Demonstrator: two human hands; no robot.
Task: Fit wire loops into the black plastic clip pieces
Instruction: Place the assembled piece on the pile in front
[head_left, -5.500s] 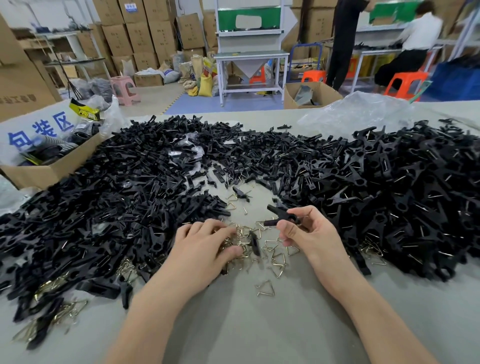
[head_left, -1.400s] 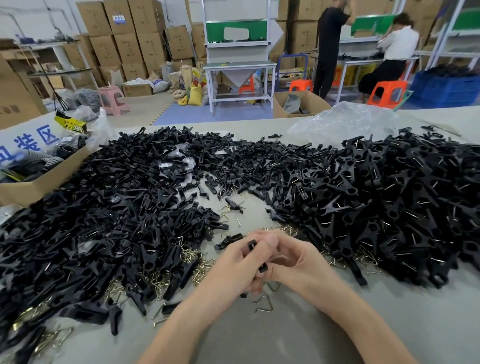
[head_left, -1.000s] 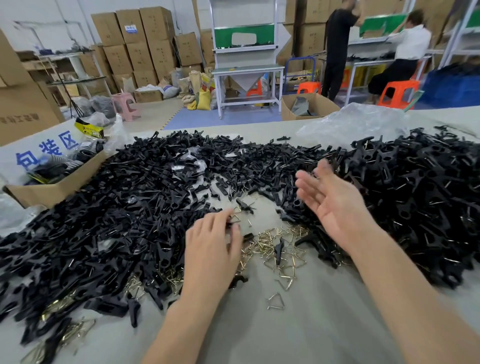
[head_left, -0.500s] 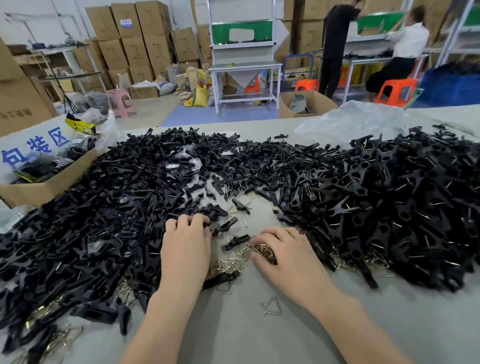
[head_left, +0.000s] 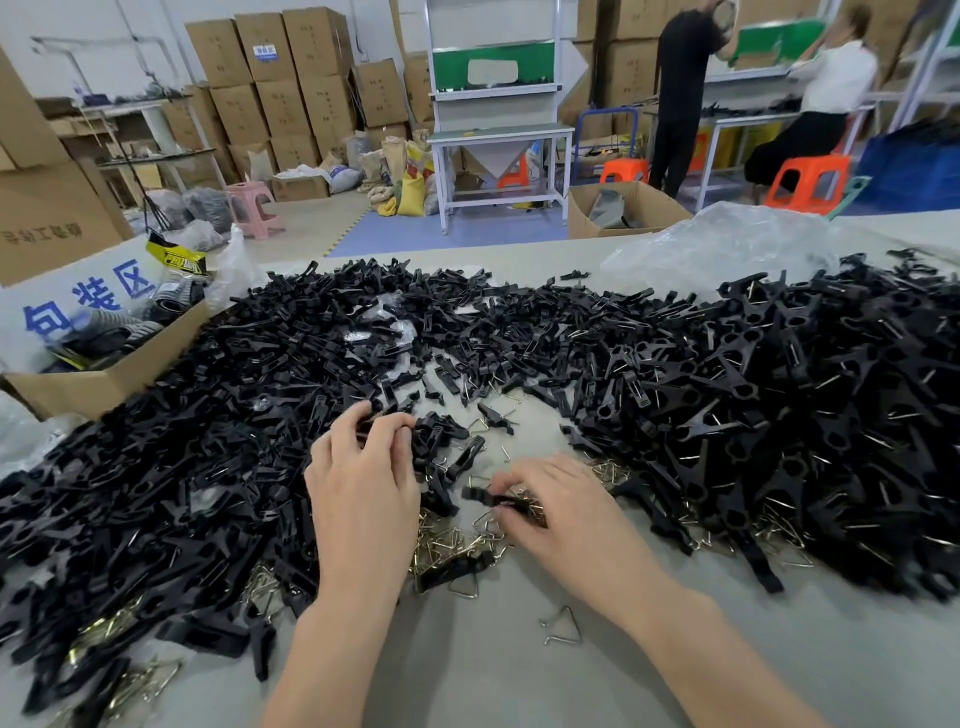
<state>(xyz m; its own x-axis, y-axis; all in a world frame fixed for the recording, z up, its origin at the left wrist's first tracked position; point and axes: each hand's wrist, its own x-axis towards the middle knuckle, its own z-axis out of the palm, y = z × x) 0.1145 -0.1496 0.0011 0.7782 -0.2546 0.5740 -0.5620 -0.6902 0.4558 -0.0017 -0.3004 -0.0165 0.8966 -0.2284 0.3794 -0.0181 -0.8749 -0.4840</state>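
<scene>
While the right hand (head_left: 563, 514) fingers (head_left: 519, 477) pinch a black clip piece (head_left: 480, 496), the left hand (head_left: 363, 499) curls on the pile (head_left: 182, 467) — hold unclear.

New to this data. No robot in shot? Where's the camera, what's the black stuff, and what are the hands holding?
There is no robot here. A person works bare-handed, and the one picture comes from a wide-angle camera worn on their head, looking down over the grey table. Heaps of black plastic clip pieces cover most of it. A small pile of bent wire loops lies in the middle gap, and one stray loop lies nearer the person. The right hand pinches one black clip piece above the loops. The left hand has its fingertips curled at the edge of the heap on its side; I cannot tell whether it grips a piece. A cardboard box sits at the left and a clear plastic bag at the back.
</scene>
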